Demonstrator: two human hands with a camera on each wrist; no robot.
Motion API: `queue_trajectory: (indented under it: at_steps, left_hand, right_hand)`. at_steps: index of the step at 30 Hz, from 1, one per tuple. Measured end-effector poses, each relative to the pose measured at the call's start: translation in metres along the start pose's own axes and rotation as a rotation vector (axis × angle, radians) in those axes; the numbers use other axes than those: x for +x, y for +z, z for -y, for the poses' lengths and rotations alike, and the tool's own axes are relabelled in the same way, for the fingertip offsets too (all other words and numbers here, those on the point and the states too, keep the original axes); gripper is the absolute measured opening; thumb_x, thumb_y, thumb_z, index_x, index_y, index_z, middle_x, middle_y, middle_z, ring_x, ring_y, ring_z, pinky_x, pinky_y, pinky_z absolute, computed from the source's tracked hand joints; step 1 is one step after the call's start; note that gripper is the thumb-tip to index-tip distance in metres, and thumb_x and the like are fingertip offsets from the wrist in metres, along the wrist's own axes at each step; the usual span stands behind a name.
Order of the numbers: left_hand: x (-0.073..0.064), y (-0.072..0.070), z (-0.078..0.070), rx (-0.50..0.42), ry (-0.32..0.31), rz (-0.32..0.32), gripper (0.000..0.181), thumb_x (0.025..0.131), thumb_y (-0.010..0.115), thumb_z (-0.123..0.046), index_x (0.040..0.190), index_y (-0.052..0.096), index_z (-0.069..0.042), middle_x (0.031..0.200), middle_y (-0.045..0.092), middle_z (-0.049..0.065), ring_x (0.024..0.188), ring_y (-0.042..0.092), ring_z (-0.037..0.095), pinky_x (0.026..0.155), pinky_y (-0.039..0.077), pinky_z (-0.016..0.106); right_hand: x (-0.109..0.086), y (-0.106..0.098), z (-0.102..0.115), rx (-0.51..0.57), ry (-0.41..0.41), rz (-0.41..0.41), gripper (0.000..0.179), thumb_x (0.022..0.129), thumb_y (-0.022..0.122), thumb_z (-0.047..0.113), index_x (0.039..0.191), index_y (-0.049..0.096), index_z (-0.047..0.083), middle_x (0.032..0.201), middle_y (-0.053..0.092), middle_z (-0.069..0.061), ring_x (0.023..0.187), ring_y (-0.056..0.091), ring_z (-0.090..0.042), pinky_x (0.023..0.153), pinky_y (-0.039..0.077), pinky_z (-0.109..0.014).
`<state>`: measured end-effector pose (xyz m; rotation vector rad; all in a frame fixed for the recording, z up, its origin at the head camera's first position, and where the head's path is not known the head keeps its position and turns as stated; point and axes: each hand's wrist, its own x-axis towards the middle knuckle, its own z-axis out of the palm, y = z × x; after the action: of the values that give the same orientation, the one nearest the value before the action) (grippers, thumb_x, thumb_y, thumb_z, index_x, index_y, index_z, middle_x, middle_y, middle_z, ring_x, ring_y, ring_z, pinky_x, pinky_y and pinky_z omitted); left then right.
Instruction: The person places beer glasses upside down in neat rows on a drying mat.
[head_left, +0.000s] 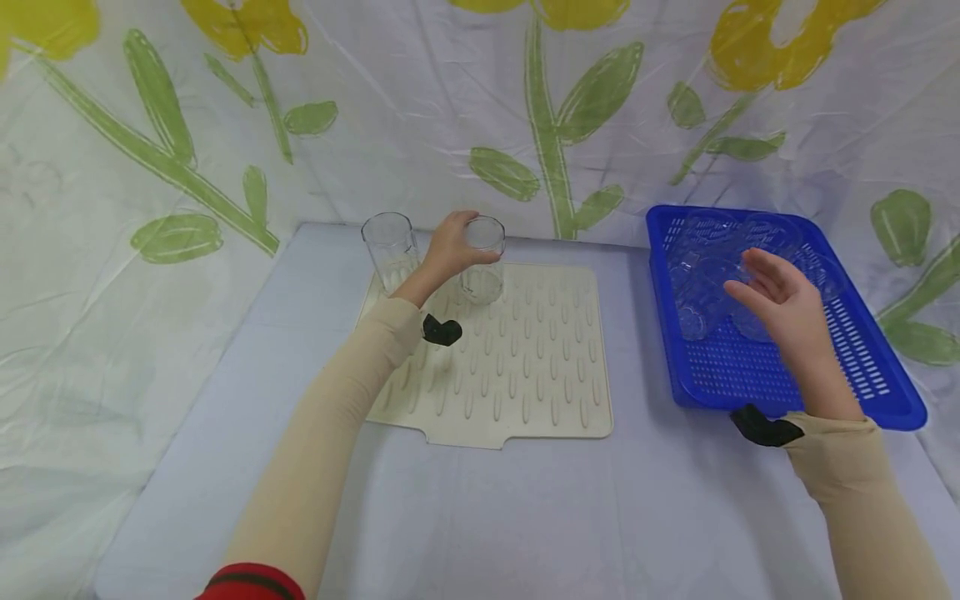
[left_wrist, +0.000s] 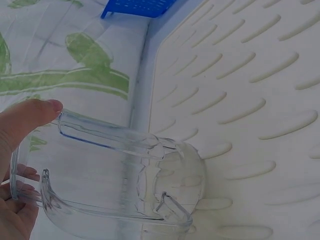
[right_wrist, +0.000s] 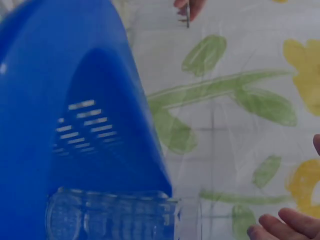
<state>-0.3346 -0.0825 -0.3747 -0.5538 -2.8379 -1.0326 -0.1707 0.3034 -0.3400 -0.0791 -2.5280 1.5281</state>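
Note:
My left hand point(head_left: 448, 250) grips a clear glass point(head_left: 483, 260) that stands upright at the back of a cream ribbed drying mat point(head_left: 525, 375). In the left wrist view the thumb point(left_wrist: 30, 117) lies on the rim of that glass point(left_wrist: 125, 180), whose base rests on the mat point(left_wrist: 250, 100). A second clear glass point(head_left: 390, 250) stands upright just left of the hand. My right hand point(head_left: 780, 304) hovers with straight fingers over a blue slotted basket point(head_left: 885, 392) holding several clear glasses point(head_left: 705, 275). In the right wrist view one glass point(right_wrist: 115, 217) lies in the basket point(right_wrist: 65, 90), and the fingertips point(right_wrist: 280, 225) show at the lower right.
A pale blue-grey table point(head_left: 487, 517) carries the mat and the basket. A white cloth printed with green leaves and yellow flowers point(head_left: 555, 125) hangs close behind and to both sides.

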Motion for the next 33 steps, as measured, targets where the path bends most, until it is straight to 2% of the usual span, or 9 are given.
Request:
queue_trajectory:
  at_steps: [7, 11, 14, 17, 21, 24, 28, 31, 33]
  left_hand:
    - [0.000, 0.000, 0.001, -0.007, -0.003, 0.008, 0.077, 0.071, 0.075, -0.029, 0.131, 0.039, 0.002, 0.130, 0.041, 0.016, 0.119, 0.036, 0.027, 0.097, 0.031, 0.033]
    - [0.000, 0.000, 0.001, -0.015, -0.004, 0.007, 0.077, 0.071, 0.075, -0.029, 0.131, 0.039, 0.002, 0.131, 0.040, 0.016, 0.120, 0.036, 0.027, 0.097, 0.031, 0.032]
    - [0.000, -0.001, 0.001, -0.018, -0.009, 0.010, 0.077, 0.071, 0.075, -0.029, 0.131, 0.039, 0.002, 0.131, 0.040, 0.015, 0.120, 0.036, 0.027, 0.097, 0.030, 0.032]
    - [-0.001, -0.001, 0.000, -0.022, -0.012, 0.015, 0.077, 0.071, 0.075, -0.029, 0.131, 0.039, 0.002, 0.131, 0.040, 0.015, 0.120, 0.035, 0.027, 0.097, 0.030, 0.032]
    - [-0.001, -0.002, -0.001, -0.026, -0.010, 0.016, 0.077, 0.071, 0.076, -0.028, 0.131, 0.039, 0.002, 0.131, 0.040, 0.016, 0.120, 0.035, 0.027, 0.098, 0.030, 0.032]
    - [-0.001, -0.002, -0.001, -0.023, -0.011, 0.014, 0.077, 0.071, 0.076, -0.029, 0.131, 0.039, 0.002, 0.131, 0.040, 0.015, 0.120, 0.036, 0.027, 0.097, 0.030, 0.032]
    - [-0.001, -0.002, 0.001, -0.024, -0.008, 0.008, 0.076, 0.071, 0.075, -0.029, 0.131, 0.039, 0.002, 0.131, 0.040, 0.015, 0.120, 0.036, 0.027, 0.097, 0.031, 0.032]
    - [-0.001, -0.001, 0.002, -0.029, 0.001, 0.002, 0.076, 0.071, 0.075, -0.029, 0.131, 0.039, 0.002, 0.130, 0.040, 0.015, 0.120, 0.036, 0.027, 0.097, 0.031, 0.033]
    - [-0.002, 0.000, 0.002, -0.034, 0.004, 0.001, 0.076, 0.071, 0.075, -0.029, 0.131, 0.040, 0.002, 0.131, 0.041, 0.015, 0.120, 0.036, 0.027, 0.097, 0.031, 0.033]
  right_hand:
    - [0.013, -0.006, -0.002, -0.034, 0.062, -0.007, 0.065, 0.087, 0.059, 0.027, 0.142, 0.027, 0.016, 0.144, 0.026, -0.003, 0.129, 0.024, -0.014, 0.096, 0.026, -0.015]
    - [0.020, -0.008, -0.005, -0.066, 0.104, 0.012, 0.071, 0.086, 0.058, 0.034, 0.144, 0.020, 0.019, 0.146, 0.020, -0.002, 0.130, 0.020, -0.019, 0.101, 0.022, -0.024]
    - [0.028, -0.008, -0.014, -0.077, 0.117, 0.010, 0.077, 0.085, 0.059, 0.037, 0.145, 0.016, 0.016, 0.147, 0.015, -0.005, 0.131, 0.016, -0.024, 0.104, 0.018, -0.033]
    - [0.044, -0.011, -0.040, -0.058, 0.127, -0.013, 0.082, 0.082, 0.063, 0.036, 0.145, 0.013, 0.018, 0.147, 0.012, -0.003, 0.132, 0.013, -0.023, 0.105, 0.015, -0.035]
    - [0.069, -0.019, -0.086, -0.115, 0.174, -0.036, 0.088, 0.078, 0.066, 0.043, 0.144, 0.011, 0.027, 0.147, 0.010, 0.004, 0.132, 0.012, -0.022, 0.103, 0.018, -0.042]
    - [0.076, -0.020, -0.094, -0.211, 0.193, 0.016, 0.094, 0.075, 0.063, 0.052, 0.144, 0.004, 0.027, 0.148, 0.005, 0.000, 0.132, 0.009, -0.028, 0.099, 0.018, -0.055]
    - [0.064, -0.014, -0.062, -0.289, 0.159, 0.093, 0.104, 0.075, 0.063, 0.054, 0.144, -0.004, 0.015, 0.147, -0.002, -0.014, 0.130, 0.003, -0.039, 0.094, 0.014, -0.063]
    - [0.053, -0.008, -0.038, -0.351, 0.167, 0.125, 0.108, 0.076, 0.061, 0.054, 0.142, -0.008, 0.004, 0.144, -0.006, -0.023, 0.128, -0.001, -0.044, 0.093, 0.012, -0.065]
    - [0.049, -0.007, -0.029, -0.388, 0.189, 0.147, 0.108, 0.078, 0.060, 0.053, 0.140, -0.010, -0.001, 0.142, -0.008, -0.027, 0.126, -0.004, -0.047, 0.093, 0.011, -0.065]
